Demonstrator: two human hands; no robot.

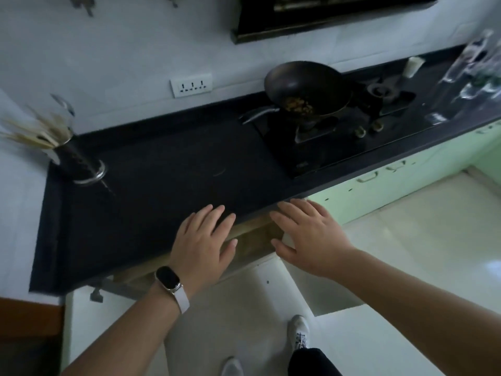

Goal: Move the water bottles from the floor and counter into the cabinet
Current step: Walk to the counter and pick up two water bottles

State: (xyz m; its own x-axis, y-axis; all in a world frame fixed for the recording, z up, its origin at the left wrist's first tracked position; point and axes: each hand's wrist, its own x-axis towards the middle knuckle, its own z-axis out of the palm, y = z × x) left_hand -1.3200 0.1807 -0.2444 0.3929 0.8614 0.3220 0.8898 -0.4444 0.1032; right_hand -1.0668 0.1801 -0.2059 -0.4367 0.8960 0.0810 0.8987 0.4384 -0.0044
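Observation:
Clear water bottles [469,77] stand blurred at the far right end of the black counter [162,180]. My left hand [203,240], with a watch on its wrist, hovers flat over the counter's front edge with its fingers straight and holds nothing. My right hand [306,234] is spread open just past the edge, above the open cabinet [257,237] under the counter. Two white cabinet doors [244,294] stand swung out below my arms. The inside of the cabinet is mostly hidden.
A dark wok [306,88] with food sits on the gas stove [339,123]. A holder of chopsticks [62,147] stands at the counter's left end. Green cabinet fronts [406,175] run to the right above the pale tiled floor [420,253]. My shoes [298,332] are below.

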